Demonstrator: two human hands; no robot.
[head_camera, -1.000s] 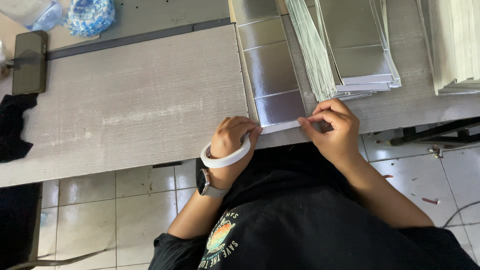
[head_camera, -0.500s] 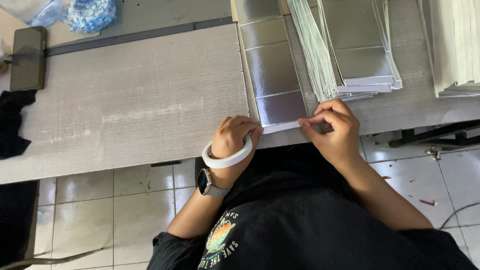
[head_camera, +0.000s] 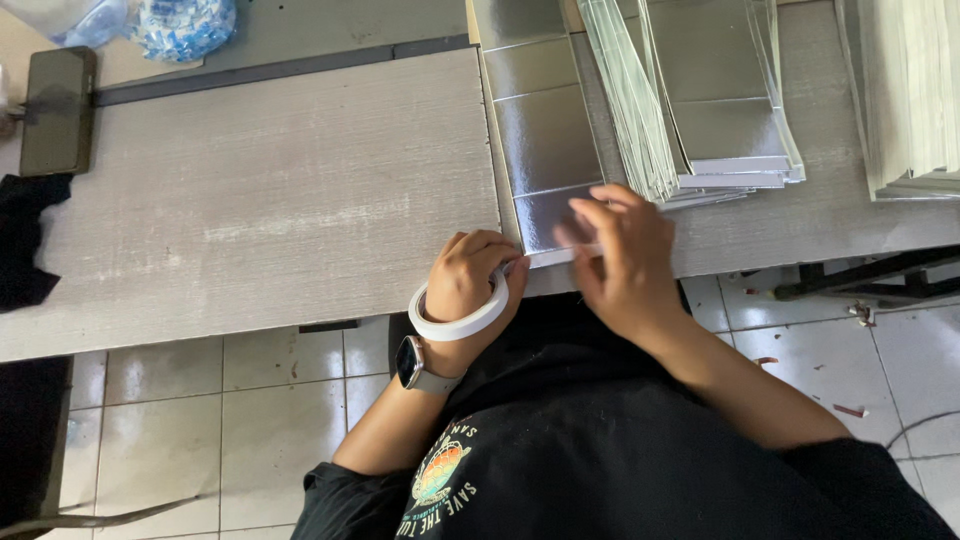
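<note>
The left hand (head_camera: 478, 272) wears a white ring-shaped roll of tape (head_camera: 460, 322) like a bracelet, keeping it within reach, its grip pinching the tape's free end at the desk (head_camera: 260, 210) edge. Just beside it, the right hand (head_camera: 620, 255) lies flat, grasping nothing, fingers pressing down the near end of a long silver foil-faced strip (head_camera: 545, 150). Beyond, a fanned stack of silver sheets (head_camera: 700, 90) lies close by; far left, a dark phone (head_camera: 58, 110).
</note>
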